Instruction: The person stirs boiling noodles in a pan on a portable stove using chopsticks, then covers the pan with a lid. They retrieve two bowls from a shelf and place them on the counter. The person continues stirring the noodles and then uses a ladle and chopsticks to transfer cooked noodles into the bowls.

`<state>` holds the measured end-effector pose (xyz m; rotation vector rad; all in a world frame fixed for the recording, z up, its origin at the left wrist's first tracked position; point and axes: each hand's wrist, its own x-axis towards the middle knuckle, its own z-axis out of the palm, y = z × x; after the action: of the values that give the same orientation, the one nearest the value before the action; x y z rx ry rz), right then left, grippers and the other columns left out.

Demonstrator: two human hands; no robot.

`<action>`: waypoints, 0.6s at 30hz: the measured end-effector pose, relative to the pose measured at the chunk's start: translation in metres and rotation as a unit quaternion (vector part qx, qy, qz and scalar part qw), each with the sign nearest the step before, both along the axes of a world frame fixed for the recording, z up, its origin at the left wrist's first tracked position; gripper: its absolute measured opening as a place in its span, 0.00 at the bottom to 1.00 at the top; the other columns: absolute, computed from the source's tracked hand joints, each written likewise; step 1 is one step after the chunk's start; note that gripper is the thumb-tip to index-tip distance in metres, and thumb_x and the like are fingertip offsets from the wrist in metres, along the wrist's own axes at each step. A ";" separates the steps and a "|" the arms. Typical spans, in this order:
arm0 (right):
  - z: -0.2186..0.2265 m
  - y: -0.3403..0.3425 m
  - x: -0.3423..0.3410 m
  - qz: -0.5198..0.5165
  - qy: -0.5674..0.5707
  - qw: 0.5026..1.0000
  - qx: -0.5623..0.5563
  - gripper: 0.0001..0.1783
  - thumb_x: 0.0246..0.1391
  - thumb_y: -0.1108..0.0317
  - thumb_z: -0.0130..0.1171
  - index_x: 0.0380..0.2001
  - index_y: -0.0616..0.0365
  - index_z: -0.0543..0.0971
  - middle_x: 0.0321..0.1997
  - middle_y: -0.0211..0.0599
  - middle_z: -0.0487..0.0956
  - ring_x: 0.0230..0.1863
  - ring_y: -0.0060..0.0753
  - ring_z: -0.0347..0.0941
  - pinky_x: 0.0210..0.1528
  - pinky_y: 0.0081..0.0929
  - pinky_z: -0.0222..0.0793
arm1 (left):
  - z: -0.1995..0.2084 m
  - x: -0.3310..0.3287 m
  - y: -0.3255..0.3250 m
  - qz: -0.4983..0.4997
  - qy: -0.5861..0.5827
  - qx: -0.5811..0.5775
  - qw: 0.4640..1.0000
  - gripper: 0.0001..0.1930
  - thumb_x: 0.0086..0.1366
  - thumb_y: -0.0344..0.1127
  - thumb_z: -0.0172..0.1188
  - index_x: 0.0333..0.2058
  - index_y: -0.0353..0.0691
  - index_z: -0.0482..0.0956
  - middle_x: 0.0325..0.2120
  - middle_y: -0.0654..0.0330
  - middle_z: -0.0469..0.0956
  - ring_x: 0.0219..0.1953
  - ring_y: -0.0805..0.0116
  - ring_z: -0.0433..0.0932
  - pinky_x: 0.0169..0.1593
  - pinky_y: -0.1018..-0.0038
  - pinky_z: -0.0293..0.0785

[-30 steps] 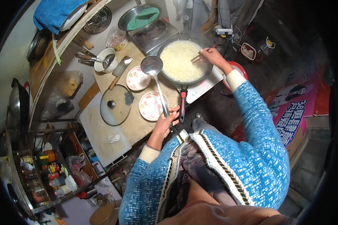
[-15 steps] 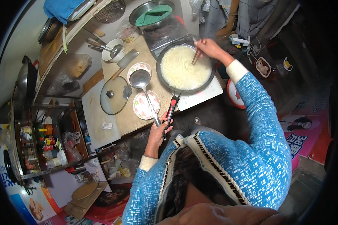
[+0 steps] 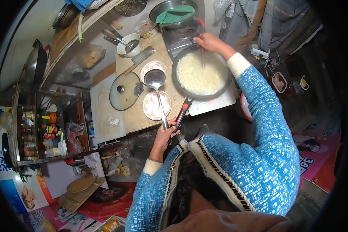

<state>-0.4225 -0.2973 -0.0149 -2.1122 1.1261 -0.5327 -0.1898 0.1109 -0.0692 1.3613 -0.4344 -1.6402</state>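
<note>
My right hand (image 3: 212, 42) pinches a pair of chopsticks (image 3: 203, 58), their tips down among pale strands in whitish liquid (image 3: 199, 77). The strands lie in a dark frying pan (image 3: 175, 77), with steam blurring its far side. My left hand (image 3: 164, 136) is closed round the long handle of a metal ladle (image 3: 155, 79). Its fingers also wrap the pan's black and red handle (image 3: 182, 113). The ladle's bowl hangs over two flower-patterned bowls (image 3: 154, 66), (image 3: 157, 105), left of the pan.
A glass lid (image 3: 124, 98), a cleaver (image 3: 144, 55) and a white bowl with utensils (image 3: 122, 48) occupy the counter's left. Beyond the pan stands a stove (image 3: 178, 38) under a metal basin (image 3: 155, 15) with a green cloth. A bottle rack (image 3: 50, 131) is at far left.
The view has shifted, so the counter sits farther right. My right hand has drawn the chopsticks more upright, toward the pan's far side. My left hand keeps its grip.
</note>
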 end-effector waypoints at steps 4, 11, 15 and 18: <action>-0.004 0.014 0.028 -0.061 -0.080 0.995 -0.027 0.22 0.62 0.51 0.52 0.34 0.63 0.80 0.30 0.50 0.81 0.34 0.48 0.77 0.42 0.40 0.70 | -0.005 0.002 0.003 0.006 0.014 -0.019 1.000 0.06 0.65 0.22 0.55 0.40 0.36 0.72 0.63 0.51 0.65 0.49 0.61 0.79 0.49 0.66 0.80; 0.008 0.035 0.018 0.058 0.147 0.987 -0.036 0.22 0.61 0.53 0.53 0.36 0.64 0.80 0.36 0.56 0.80 0.41 0.57 0.77 0.45 0.43 0.71 | -0.007 0.005 0.001 -0.003 -0.001 -0.014 1.000 0.07 0.64 0.21 0.55 0.41 0.36 0.74 0.59 0.52 0.70 0.47 0.64 0.79 0.49 0.66 0.81; 0.018 0.058 0.038 -0.006 -0.010 1.000 -0.005 0.21 0.61 0.53 0.53 0.36 0.63 0.81 0.37 0.55 0.81 0.41 0.55 0.77 0.46 0.43 0.71 | -0.005 0.006 0.001 -0.011 -0.004 0.004 1.000 0.07 0.64 0.22 0.55 0.41 0.36 0.74 0.59 0.52 0.70 0.46 0.65 0.79 0.47 0.69 0.81; -0.002 0.091 0.057 0.062 -0.078 0.994 0.050 0.19 0.63 0.56 0.53 0.37 0.64 0.81 0.30 0.43 0.81 0.31 0.35 0.78 0.38 0.34 0.72 | -0.006 0.008 0.001 -0.027 -0.008 0.006 1.000 0.07 0.64 0.22 0.55 0.41 0.36 0.74 0.59 0.53 0.70 0.46 0.66 0.78 0.46 0.70 0.80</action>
<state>-0.3651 -0.2061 -0.0172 -2.0011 0.9079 -0.5609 -0.1817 0.1116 -0.0749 1.3824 -0.4757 -1.6799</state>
